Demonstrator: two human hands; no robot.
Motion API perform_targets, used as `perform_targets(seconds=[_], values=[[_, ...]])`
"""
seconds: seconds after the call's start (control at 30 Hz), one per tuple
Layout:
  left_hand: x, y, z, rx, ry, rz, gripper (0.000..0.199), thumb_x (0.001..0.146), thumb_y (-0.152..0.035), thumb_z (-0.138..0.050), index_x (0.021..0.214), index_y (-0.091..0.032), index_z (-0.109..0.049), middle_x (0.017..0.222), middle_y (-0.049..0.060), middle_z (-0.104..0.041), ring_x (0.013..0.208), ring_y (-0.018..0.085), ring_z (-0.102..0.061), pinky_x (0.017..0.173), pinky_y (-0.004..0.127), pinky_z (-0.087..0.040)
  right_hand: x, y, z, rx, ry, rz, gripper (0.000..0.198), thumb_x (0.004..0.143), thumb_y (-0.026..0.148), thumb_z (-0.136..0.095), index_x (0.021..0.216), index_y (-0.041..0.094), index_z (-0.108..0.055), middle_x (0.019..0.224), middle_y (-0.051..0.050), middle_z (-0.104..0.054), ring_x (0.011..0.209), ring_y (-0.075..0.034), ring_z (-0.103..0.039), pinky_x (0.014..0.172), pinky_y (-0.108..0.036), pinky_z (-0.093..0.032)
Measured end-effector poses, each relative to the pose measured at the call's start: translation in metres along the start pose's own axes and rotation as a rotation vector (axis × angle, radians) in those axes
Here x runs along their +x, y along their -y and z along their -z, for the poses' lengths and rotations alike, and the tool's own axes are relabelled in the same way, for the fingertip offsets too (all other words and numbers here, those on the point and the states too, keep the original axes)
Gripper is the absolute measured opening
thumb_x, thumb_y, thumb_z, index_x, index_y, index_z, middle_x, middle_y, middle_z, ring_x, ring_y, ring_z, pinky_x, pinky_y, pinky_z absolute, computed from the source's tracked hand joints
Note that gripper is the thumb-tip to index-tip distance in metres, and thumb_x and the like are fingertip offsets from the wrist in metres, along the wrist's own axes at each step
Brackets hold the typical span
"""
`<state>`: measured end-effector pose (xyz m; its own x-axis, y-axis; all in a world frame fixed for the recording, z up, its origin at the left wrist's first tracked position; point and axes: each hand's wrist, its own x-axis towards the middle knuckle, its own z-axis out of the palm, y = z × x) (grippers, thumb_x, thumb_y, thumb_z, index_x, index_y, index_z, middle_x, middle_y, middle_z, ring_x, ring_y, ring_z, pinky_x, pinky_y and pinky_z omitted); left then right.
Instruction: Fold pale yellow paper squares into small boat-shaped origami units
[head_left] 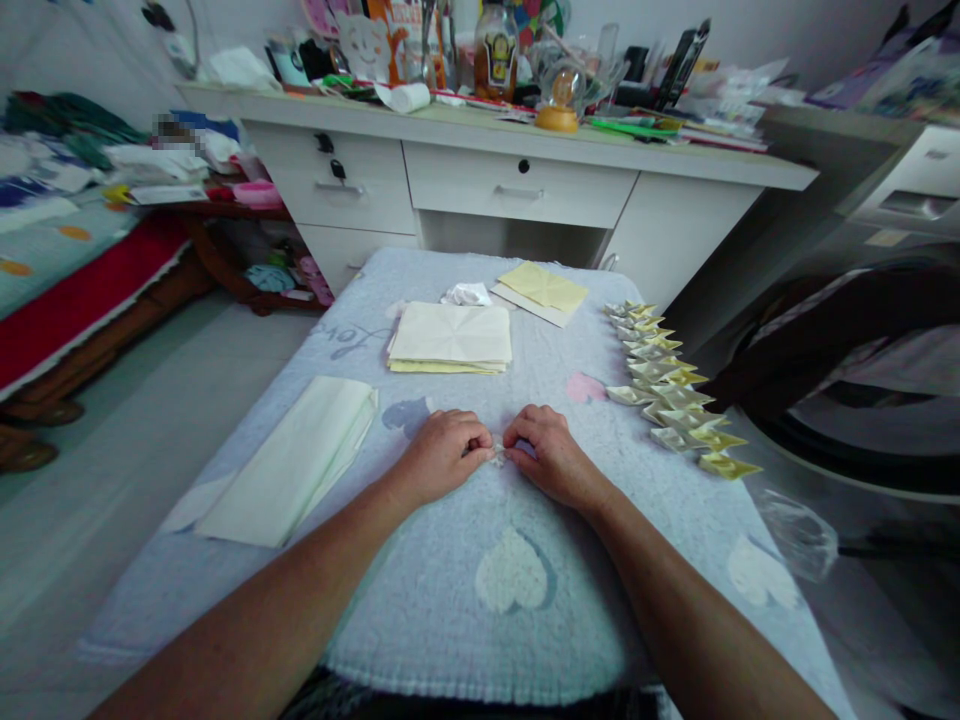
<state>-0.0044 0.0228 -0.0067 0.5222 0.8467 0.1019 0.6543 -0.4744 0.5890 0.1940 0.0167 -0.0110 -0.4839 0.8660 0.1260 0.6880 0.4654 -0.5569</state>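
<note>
My left hand (450,452) and my right hand (546,450) meet near the middle of the cloth-covered table. Both pinch a small whitish folded paper (499,455), mostly hidden by the fingers. Ahead of them lies a stack of white and yellow paper sheets (450,335) with crease lines. Behind it to the right are a yellow sheet (543,286) over a white one and a crumpled white tissue (466,294). Long folded pale paper (292,460) rests left of my left hand. Several folded paper boats (675,398) stand in rows along the right side.
A white desk (525,195) crowded with jars and small items stands beyond the table (420,610). A washing machine (862,400) is at the right, with a clear plastic bag (799,535) by the table edge. A bed (82,300) is at the left.
</note>
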Motion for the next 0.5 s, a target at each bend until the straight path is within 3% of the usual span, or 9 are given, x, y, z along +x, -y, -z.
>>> perform_targets(seconds=[0.5], values=[[-0.0014,-0.0021,-0.0048,0.06,-0.036,0.026,0.013,0.084,-0.021,-0.057,0.072,-0.018,-0.062,0.074,0.0,-0.061,0.077,0.016,-0.056,0.073,0.03,-0.036,0.0027,0.0034,-0.0019,-0.045,-0.011,-0.06,0.006,0.086,0.02,-0.062,0.083,0.02,-0.067,0.089,-0.004,-0.059,0.09,-0.019,-0.048,0.081,-0.033,-0.03]])
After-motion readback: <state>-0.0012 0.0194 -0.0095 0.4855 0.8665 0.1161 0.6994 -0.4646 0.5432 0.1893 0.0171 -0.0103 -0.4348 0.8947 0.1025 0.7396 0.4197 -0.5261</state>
